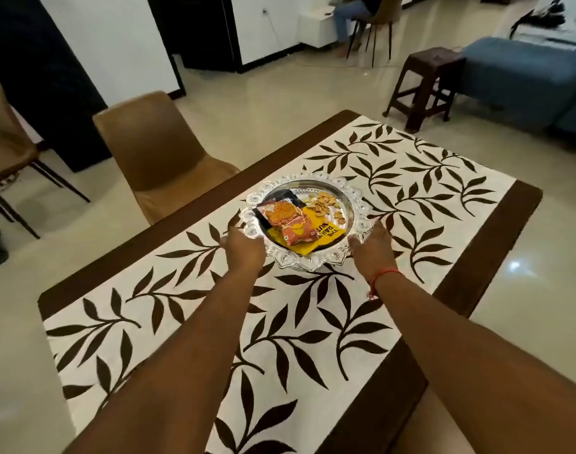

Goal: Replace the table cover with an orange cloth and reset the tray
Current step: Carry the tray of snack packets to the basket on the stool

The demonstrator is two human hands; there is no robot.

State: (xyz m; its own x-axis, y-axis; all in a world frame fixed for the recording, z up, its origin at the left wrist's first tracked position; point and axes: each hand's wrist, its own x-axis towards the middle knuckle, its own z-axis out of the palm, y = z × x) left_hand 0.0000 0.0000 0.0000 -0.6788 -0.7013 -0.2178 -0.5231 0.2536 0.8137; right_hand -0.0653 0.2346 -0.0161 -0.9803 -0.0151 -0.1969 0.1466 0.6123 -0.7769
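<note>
Tray (308, 186) sits mid-counter on leaf-print cover (411, 178) — gripped at its rim by both hands: left hand (244, 247) on the near-left edge, right hand (375, 247) on the near-right. Snack packets (288, 221) and nuts (324, 204) are held inside.

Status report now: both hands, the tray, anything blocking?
Left hand and right hand grip the silver tray rim. Tray on leaf-print cover, snack packets inside. Nothing blocking.
</note>
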